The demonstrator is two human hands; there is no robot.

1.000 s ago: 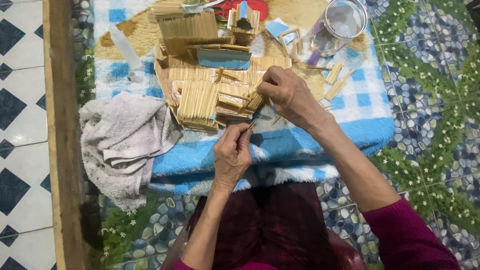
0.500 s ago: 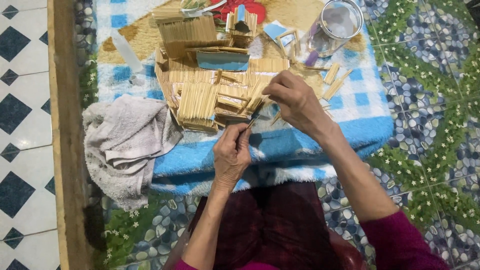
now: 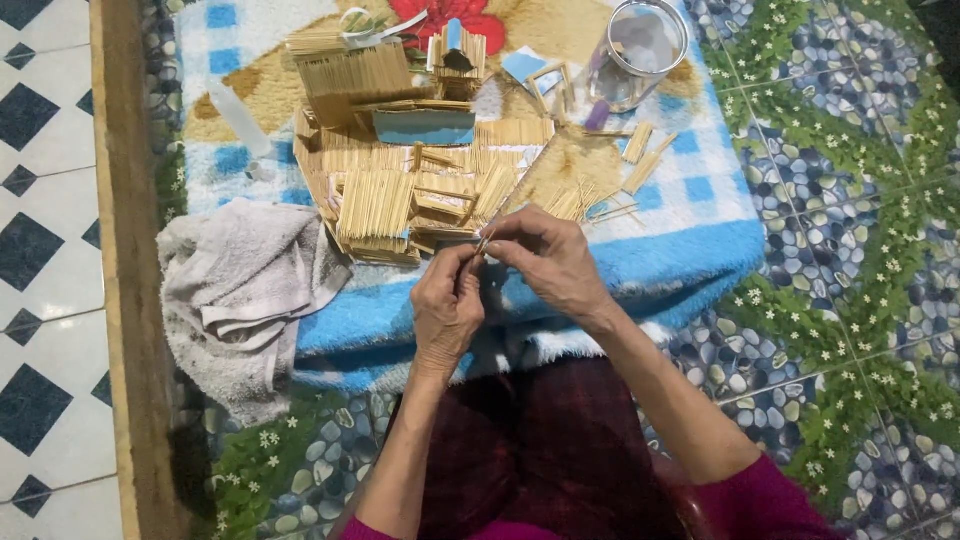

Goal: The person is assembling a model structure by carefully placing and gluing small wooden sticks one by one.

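Observation:
My left hand [image 3: 447, 303] and my right hand [image 3: 553, 262] meet over the near edge of a blue checked towel [image 3: 690, 240]. Both pinch one thin wooden stick [image 3: 500, 220] that points up and away from my fingertips. Just beyond them lies a pile of glued stick panels [image 3: 385, 205], with a blue-faced panel [image 3: 424, 126] behind it. Loose sticks [image 3: 590, 205] lie right of the pile.
A grey rag [image 3: 245, 290] is bunched at the towel's left edge. A clear plastic cup [image 3: 640, 50] lies at the back right, a small white bottle [image 3: 240, 120] at the back left. A wooden strip [image 3: 125, 270] runs down the left beside white and blue tiles.
My right hand has come back from the stick pile toward my left hand with a stick, and both hands now meet on it. The view has shifted slightly.

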